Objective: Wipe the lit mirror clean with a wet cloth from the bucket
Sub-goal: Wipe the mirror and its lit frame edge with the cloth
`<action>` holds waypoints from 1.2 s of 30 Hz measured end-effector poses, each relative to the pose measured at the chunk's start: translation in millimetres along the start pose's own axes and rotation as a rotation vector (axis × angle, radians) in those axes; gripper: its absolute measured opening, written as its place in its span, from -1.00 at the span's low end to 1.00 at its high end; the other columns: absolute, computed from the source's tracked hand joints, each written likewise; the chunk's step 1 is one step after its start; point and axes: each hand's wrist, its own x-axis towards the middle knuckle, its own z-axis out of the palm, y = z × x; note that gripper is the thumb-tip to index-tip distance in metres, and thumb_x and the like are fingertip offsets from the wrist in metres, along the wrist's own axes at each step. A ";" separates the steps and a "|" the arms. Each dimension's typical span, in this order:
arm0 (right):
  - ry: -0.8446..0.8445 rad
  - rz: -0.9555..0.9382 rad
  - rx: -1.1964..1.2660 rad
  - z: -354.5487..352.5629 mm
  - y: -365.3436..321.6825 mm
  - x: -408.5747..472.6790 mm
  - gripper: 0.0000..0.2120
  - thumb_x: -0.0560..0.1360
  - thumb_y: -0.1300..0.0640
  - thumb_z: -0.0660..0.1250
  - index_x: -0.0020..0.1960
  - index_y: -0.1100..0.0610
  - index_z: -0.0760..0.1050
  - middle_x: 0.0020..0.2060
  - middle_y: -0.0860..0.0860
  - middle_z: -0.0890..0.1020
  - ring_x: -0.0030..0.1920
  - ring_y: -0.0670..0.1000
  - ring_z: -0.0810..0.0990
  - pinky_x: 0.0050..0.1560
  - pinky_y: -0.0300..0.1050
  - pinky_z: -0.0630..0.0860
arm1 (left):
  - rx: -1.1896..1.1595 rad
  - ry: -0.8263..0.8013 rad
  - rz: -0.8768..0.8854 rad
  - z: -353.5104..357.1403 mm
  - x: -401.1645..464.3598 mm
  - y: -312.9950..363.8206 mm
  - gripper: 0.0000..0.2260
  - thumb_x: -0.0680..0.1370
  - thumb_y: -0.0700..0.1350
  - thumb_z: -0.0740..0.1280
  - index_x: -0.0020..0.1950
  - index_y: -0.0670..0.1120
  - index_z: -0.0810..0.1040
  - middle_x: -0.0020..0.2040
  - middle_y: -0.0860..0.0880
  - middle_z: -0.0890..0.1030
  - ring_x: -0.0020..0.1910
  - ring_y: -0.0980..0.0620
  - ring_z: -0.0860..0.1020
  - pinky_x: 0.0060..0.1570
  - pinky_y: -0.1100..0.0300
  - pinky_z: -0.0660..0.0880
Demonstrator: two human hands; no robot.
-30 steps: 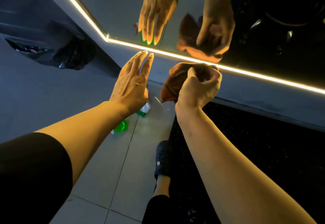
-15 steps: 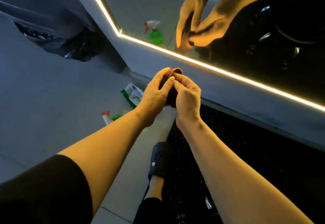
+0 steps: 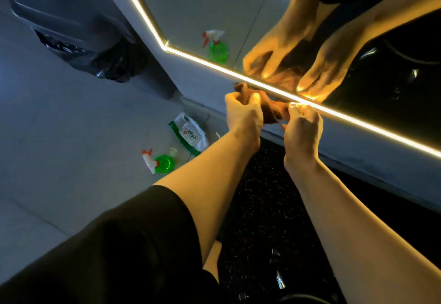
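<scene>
A brown cloth [image 3: 270, 110] is gripped between the left hand [image 3: 243, 114] and right hand [image 3: 301, 127], fingers curled around it, just below the mirror [image 3: 202, 5] and its lit strip [image 3: 358, 123].

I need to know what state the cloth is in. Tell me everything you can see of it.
The cloth is a small brown rag of soft fabric, bunched and wrinkled, not spread flat. It is held up just below the mirror's lit bottom edge. The left hand grips its left end, a corner sticking out above the fingers; the right hand pinches its right end. Its reflection shows in the mirror. Whether it is wet cannot be told.
</scene>
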 end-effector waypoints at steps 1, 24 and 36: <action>-0.009 0.001 0.000 0.6 0.4 -0.1 -0.78 0.48 0.07 0.19 -0.23 0.18 0.50 -0.29 -0.02 0.51 -0.08 0.22 0.58 0.09 0.31 0.50 | -0.037 0.059 0.030 -3.6 4.7 5.1 -0.83 0.54 -0.23 0.28 0.09 -0.11 0.35 -0.08 -0.20 0.56 -0.08 -0.22 0.62 0.04 -0.24 0.58; -0.124 -0.150 -0.019 72.8 -14.4 -23.9 -0.75 0.63 -0.01 0.17 -0.10 0.11 0.50 -0.13 0.07 0.61 -0.04 0.09 0.60 0.05 0.04 0.51 | 0.419 -0.090 0.264 -64.3 21.5 32.6 -0.80 0.55 -0.29 0.22 0.10 -0.06 0.49 -0.03 -0.08 0.59 -0.05 -0.04 0.58 0.04 0.00 0.57; -0.147 -0.213 -0.034 95.1 -20.3 -32.2 -0.60 0.62 -0.04 0.21 0.35 0.17 0.40 -0.11 -0.16 0.50 0.04 0.03 0.59 0.14 0.17 0.53 | 0.315 0.224 0.273 -84.5 46.3 66.6 -0.72 0.56 -0.30 0.18 0.24 -0.06 0.42 0.05 -0.04 0.52 0.00 -0.03 0.52 -0.03 0.23 0.44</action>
